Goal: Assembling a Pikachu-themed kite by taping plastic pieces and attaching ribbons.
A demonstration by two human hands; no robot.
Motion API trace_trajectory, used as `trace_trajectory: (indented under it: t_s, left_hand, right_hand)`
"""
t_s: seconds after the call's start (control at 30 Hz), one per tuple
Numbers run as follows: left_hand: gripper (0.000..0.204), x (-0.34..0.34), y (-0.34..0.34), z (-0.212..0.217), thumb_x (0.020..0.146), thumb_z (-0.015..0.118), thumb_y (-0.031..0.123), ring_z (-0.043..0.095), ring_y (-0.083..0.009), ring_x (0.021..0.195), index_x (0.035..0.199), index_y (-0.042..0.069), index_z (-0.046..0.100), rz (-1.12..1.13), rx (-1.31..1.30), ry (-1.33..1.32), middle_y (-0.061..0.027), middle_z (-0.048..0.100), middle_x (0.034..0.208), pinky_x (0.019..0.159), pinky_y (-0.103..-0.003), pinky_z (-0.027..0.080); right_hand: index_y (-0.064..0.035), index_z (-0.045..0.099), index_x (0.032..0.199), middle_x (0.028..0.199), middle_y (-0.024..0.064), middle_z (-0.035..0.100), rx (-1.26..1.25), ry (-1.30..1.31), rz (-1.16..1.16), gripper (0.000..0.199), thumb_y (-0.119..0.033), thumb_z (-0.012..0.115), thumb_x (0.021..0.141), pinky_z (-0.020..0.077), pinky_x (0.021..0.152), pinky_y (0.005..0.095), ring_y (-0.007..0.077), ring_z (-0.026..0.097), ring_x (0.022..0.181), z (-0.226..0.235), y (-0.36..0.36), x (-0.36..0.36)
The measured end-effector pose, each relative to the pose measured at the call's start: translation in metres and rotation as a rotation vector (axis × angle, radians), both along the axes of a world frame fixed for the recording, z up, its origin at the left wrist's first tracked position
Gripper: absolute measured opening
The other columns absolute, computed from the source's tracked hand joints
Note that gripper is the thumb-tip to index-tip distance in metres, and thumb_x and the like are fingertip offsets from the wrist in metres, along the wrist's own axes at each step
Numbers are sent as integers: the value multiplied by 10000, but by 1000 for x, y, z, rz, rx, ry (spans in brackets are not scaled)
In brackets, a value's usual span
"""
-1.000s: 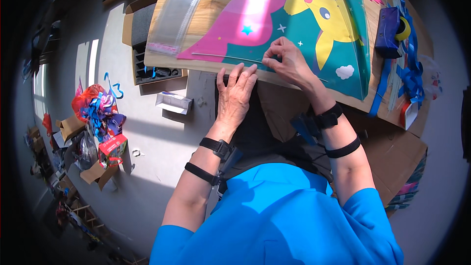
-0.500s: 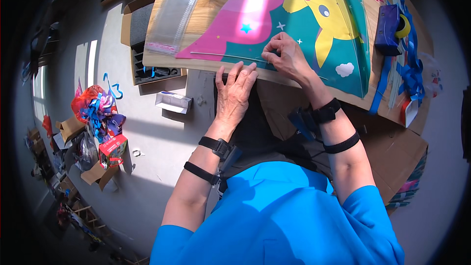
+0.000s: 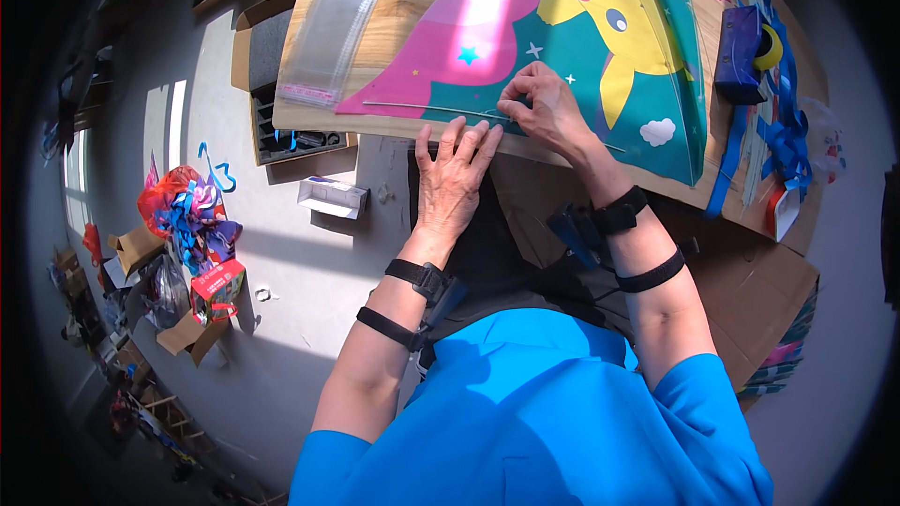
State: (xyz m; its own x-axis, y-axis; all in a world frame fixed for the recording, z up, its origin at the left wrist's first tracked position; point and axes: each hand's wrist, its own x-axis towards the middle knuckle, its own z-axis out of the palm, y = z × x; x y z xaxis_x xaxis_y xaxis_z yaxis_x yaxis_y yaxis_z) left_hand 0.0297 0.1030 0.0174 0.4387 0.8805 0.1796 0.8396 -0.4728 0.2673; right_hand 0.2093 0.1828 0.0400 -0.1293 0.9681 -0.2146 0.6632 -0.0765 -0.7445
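A thin, glossy printed sheet [image 3: 544,49], pink and teal with a yellow cartoon figure, lies on a wood-grain table [image 3: 422,2]. Along its near edge runs a slim pale rod [image 3: 408,108]. My right hand [image 3: 548,111] is closed in a pinch over the rod and the sheet's lower part; whatever sits between thumb and forefinger is too small or hidden to name. Just left of it, my left hand [image 3: 448,180] rests its spread fingertips at the table's near edge, by the rod, holding nothing.
Clear plastic bags [image 3: 339,19] lie at the table's left. A purple tape dispenser [image 3: 739,54] and blue ribbon [image 3: 786,145] are on the right. On the floor stand an open carton [image 3: 242,52], a small white box [image 3: 333,197] and a red box [image 3: 218,289] beside colourful scraps.
My left hand has shifted slightly right, its fingers a little more spread. The right hand keeps its pinch in nearly the same place.
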Motion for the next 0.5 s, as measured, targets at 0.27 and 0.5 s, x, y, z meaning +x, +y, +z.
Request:
trace_trajectory:
  t_s: [0.27,0.5]
  left_hand:
    - [610,2,0,4,784,597,13,448,-208,1260,1357,214,541,-6,8,34,18,537,1289,1127,-486,197]
    - [613,4,1,8,775,602,3,447,-216,1256,1354,198,543,-13,-4,34,12,532,1283,1131,-499,198]
  right_hand:
    - [-19,682,743,928,123,572,93,-44,-72,115,-92,764,710,508,741,381,279,604,877,-6,-4,-6]
    - [-16,511,906,907,143,553,216,3,-321,409,-167,830,698,487,684,408,289,591,784,-3,-1,3]
